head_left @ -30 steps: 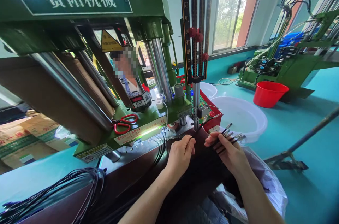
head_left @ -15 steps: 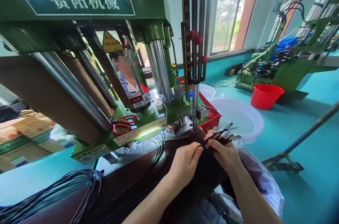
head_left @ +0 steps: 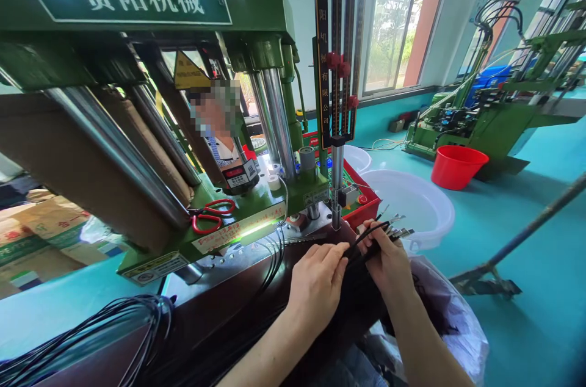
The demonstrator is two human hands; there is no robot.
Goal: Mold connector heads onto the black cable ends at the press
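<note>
A bundle of black cables (head_left: 374, 246) with bare metal connector ends (head_left: 399, 232) lies across both of my hands, over the dark table edge. My left hand (head_left: 319, 277) is closed, its thumb and fingers pinching one or more black cables just left of the bundle's end. My right hand (head_left: 387, 256) is wrapped round the bundle close to the connectors, which stick out to the right past the fingers. The fingertips of the right hand are partly hidden by the cables. More black cables run down-left from my hands across the dark tabletop (head_left: 215, 301).
A green press machine (head_left: 256, 216) stands in front, with red-handled scissors (head_left: 213, 216) on its base. Looped black cables (head_left: 151, 320) lie at left. A white tub (head_left: 412, 204), a red bucket (head_left: 459, 166) and a lined sack (head_left: 458, 320) are at right. A person (head_left: 222, 146) is behind the press.
My left hand has turned slightly, its fingers now lying more over the cables. My right fingers have shifted on the bundle, and the connector ends are gathered differently. The view has moved slightly.
</note>
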